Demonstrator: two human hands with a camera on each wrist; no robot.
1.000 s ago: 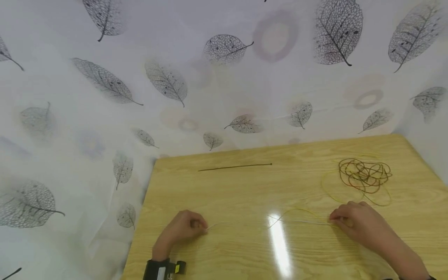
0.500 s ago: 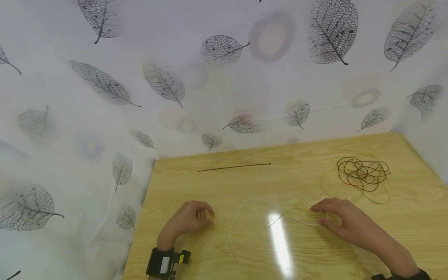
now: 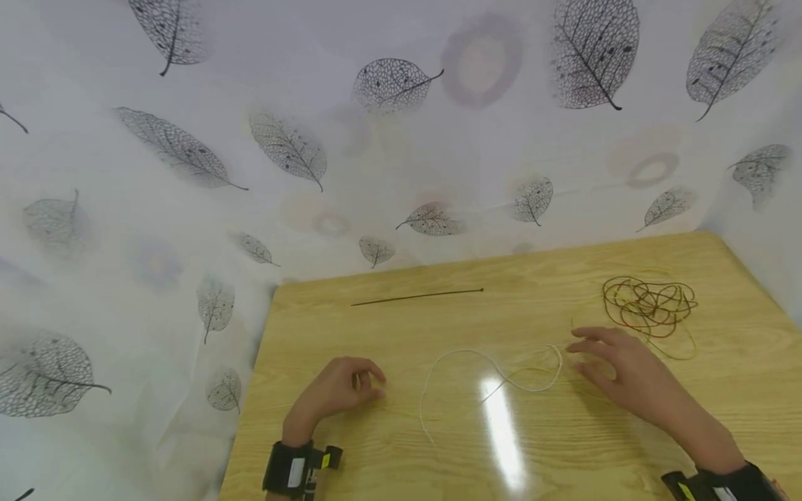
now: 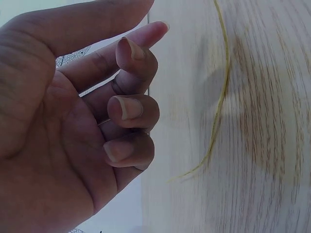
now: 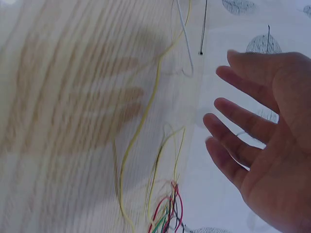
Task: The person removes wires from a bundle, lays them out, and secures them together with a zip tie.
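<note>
Above the near left of the table my left hand (image 3: 338, 390) hovers with its fingers loosely bent and nothing between them. A yellow cord (image 4: 224, 87) lies on the wood beyond those fingertips in the left wrist view. My right hand (image 3: 629, 369) is raised on the right, fingers spread and holding nothing. Just left of its fingertips, a thin white cord (image 3: 466, 350) lies in loose curves across the middle of the table, crossing the yellow cord. The right wrist view shows the yellow cord (image 5: 146, 107) running in a long bend, with the white cord (image 5: 183, 24) beside it.
A tangle of dark, red and yellow cords (image 3: 651, 306) sits at the back right. Toward the back, a straight dark cord (image 3: 416, 297) with a small knob at one end lies on the wooden table (image 3: 313, 327). Leaf-print covering (image 3: 351, 160) rises behind it.
Both hands have let go of the white cord, which was stretched between them and now lies curved. The right hand has opened and moved back and up; the left moved slightly right and back.
</note>
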